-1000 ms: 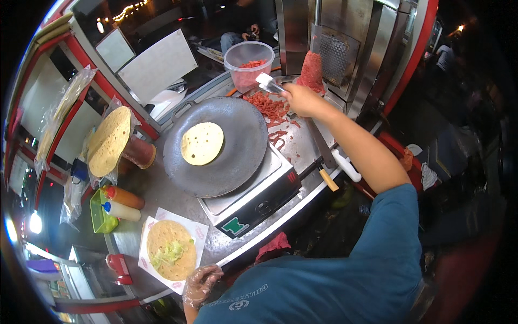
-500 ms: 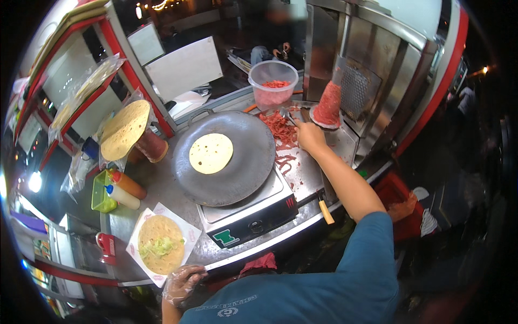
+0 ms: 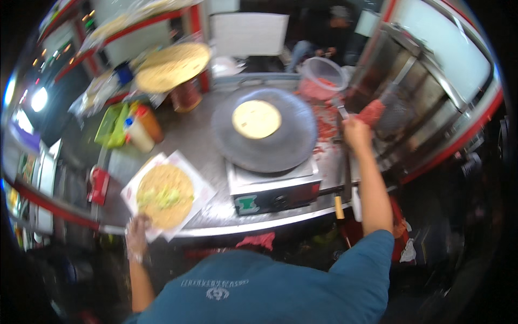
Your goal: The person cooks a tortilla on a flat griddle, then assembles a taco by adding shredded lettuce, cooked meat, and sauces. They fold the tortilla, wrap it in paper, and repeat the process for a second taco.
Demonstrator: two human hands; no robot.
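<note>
My left hand [image 3: 138,237], in a clear plastic glove, is at the near-left edge of a flatbread [image 3: 167,186] topped with shredded lettuce [image 3: 166,198]. Under the flatbread lies white paper [image 3: 197,186]; motion smears my fingertips, so their grip is unclear. My bare right hand [image 3: 356,131] is closed round a metal utensil [image 3: 340,108], its end too blurred to name. It is beside chopped reddish meat [image 3: 325,121] on the metal counter, just in front of a cone of meat [image 3: 371,113] on a spit. Another flatbread [image 3: 257,119] rests on the round dark griddle [image 3: 291,143].
A clear tub [image 3: 322,81] with red meat stands behind the chopped pile. Sauce bottles [image 3: 139,135] and a green basket [image 3: 110,127] are at the left, below stacked flatbreads [image 3: 172,67]. A yellow handle [image 3: 339,207] juts over the counter's front edge. Someone [image 3: 330,32] sits beyond.
My view has turned, so the counter appears shifted. My left hand has moved left along the paper to the flatbread's near-left edge. My right hand has lifted the utensil back from the chopped meat.
</note>
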